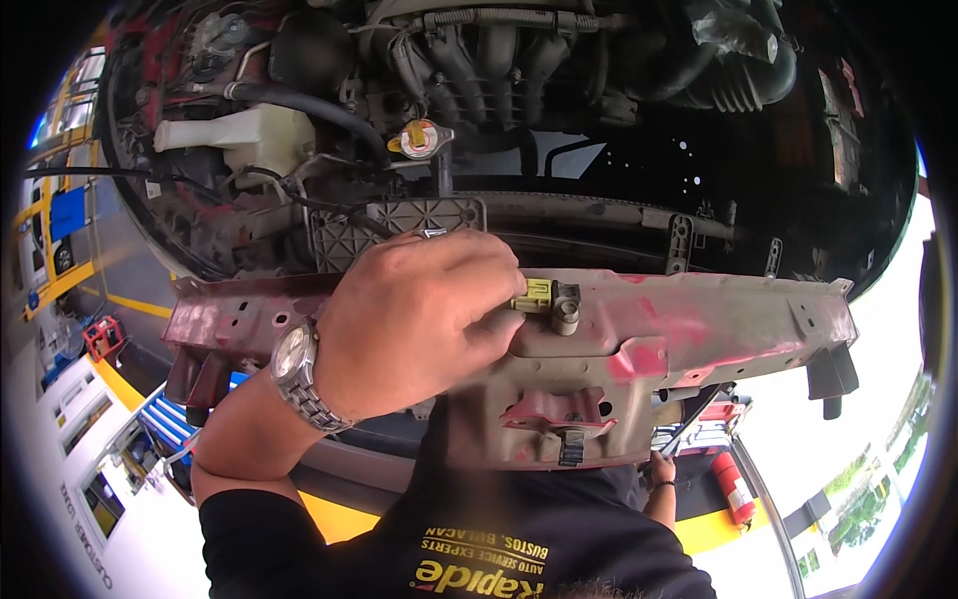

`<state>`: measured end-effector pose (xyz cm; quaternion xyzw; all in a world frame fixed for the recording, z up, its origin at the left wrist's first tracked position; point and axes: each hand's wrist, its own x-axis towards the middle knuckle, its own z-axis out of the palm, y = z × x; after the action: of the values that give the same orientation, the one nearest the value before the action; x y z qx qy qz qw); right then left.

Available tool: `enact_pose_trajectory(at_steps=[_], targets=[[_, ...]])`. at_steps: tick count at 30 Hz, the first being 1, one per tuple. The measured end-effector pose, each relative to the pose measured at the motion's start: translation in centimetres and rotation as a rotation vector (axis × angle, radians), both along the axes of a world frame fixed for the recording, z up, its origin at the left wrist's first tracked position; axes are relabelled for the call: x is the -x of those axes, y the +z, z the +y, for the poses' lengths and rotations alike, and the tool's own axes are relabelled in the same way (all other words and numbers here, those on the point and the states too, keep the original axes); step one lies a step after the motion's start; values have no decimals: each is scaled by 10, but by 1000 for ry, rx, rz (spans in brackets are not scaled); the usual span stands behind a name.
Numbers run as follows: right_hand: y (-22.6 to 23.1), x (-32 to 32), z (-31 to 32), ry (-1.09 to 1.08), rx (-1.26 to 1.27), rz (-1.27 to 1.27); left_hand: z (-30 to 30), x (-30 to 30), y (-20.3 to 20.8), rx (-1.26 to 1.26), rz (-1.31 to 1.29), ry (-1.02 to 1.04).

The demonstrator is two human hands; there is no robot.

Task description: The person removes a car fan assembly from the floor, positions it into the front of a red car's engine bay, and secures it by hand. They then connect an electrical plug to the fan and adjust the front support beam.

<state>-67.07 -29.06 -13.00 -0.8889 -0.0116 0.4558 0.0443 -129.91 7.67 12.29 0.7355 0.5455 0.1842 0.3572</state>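
My left hand (pixel 434 314), with a metal watch on its wrist, reaches over a worn red and grey metal crossmember (pixel 738 319) at the front of an open engine bay. Its thumb and fingers pinch a yellow electrical connector (pixel 536 294). The connector sits at a small sensor (pixel 566 309) fixed with a bolt on top of the crossmember. Below that is a hood latch (pixel 572 439). My right hand (pixel 662 468) is low behind the crossmember's right part, its fingers curled. What it holds, if anything, is hard to make out.
Beyond the crossmember are the radiator cap (pixel 423 139), a white plastic reservoir (pixel 264 140), black hoses and the intake manifold (pixel 489 85). A fire extinguisher (pixel 733 487) stands on the floor at right. A red equipment frame (pixel 103 337) is far left.
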Motion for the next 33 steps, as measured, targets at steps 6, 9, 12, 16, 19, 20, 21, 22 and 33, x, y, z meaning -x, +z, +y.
enact_pose_trajectory(at_steps=[6,9,12,16,19,20,21,22,33], targets=[[-15,3,-2,-117,-51,74,6,1,-4,7,-26,19],[-10,9,4,-135,-52,71,8,1,-6,3,-12,-2],[1,18,13,-125,-18,75,12,-1,-13,-38,-23,35],[16,32,22,-1,94,6,22,2,-22,79,-36,40],[24,41,23,9,73,-59,25,3,-22,89,-47,47],[26,43,24,-54,37,-35,25,3,-21,89,-41,58],[28,45,24,-103,22,-15,25,3,-21,91,-35,70],[29,46,24,-99,52,-30,25,3,-20,88,-40,79],[23,54,21,-3,24,-27,33,6,-26,78,4,-40]])
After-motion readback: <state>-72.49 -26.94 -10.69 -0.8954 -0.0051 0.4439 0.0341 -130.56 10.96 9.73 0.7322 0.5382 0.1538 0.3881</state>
